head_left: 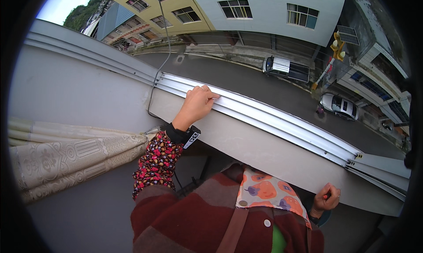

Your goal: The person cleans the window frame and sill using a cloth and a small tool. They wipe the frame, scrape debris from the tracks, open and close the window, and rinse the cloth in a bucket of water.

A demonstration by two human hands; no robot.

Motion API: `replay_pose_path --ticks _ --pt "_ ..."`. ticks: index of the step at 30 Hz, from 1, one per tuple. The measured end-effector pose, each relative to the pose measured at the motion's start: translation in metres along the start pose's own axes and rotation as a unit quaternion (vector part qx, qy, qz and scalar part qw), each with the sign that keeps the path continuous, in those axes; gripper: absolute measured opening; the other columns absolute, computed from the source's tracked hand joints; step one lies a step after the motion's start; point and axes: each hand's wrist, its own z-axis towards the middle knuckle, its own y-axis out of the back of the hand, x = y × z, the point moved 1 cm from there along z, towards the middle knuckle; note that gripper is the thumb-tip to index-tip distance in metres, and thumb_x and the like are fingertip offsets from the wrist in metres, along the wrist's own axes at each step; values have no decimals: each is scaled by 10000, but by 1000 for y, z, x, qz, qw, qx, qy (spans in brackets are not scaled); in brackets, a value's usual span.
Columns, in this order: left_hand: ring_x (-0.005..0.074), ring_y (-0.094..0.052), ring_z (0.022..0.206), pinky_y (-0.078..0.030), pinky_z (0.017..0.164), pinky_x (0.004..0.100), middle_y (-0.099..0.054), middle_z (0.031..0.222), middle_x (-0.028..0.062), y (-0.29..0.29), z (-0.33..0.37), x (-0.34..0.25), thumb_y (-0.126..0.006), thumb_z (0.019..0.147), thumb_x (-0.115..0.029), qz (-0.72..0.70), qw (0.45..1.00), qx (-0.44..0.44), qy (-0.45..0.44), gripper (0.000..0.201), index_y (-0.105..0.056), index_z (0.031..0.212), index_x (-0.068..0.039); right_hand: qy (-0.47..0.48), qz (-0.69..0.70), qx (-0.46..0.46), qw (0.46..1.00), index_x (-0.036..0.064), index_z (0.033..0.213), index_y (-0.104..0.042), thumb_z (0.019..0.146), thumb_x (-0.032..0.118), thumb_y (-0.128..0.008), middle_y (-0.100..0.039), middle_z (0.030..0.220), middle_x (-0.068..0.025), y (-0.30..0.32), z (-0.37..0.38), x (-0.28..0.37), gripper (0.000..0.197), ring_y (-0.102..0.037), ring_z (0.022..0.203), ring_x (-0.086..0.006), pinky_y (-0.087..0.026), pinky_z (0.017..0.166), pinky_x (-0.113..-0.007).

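Observation:
My left hand (198, 105) rests on the silver window track (260, 116), its fingers bent over the outer rails and the thumb pointing right along them. The fingertips are partly hidden. A black band with a small black-and-white tag (191, 137) circles that wrist, above a flowered sleeve cover (159, 160). At the lower right, my right hand (327, 198) is curled closed beside the inner edge of the pale window sill (273, 147). A small reddish spot shows between its fingers, too small to name.
A grey cable (169, 46) crosses the track just left of my left hand. A beige patterned curtain (79, 156) hangs at the left. Window frame pieces (379, 167) stand at the track's right end. Outside and far below lies a street (229, 72) with parked vehicles.

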Motion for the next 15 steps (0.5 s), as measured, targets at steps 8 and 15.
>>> replay_pose_path --ticks 8,15 --pt "21 -456 737 -408 686 176 -619 962 -33 12 15 -30 -704 897 -172 -431 884 130 127 253 -678 1107 -34 10 1 -1 1000 22 914 -568 897 6 -639 -573 690 -108 3 -1 -3 74 -501 522 -284 -398 488 -372" --pt "80 -573 822 -466 778 236 -669 923 13 19 53 -28 -691 908 -178 -370 923 12 106 225 -684 1049 -4 5 26 -13 1000 20 896 -569 893 -12 -646 -569 693 -106 5 1 -4 84 -491 529 -264 -382 486 -362"
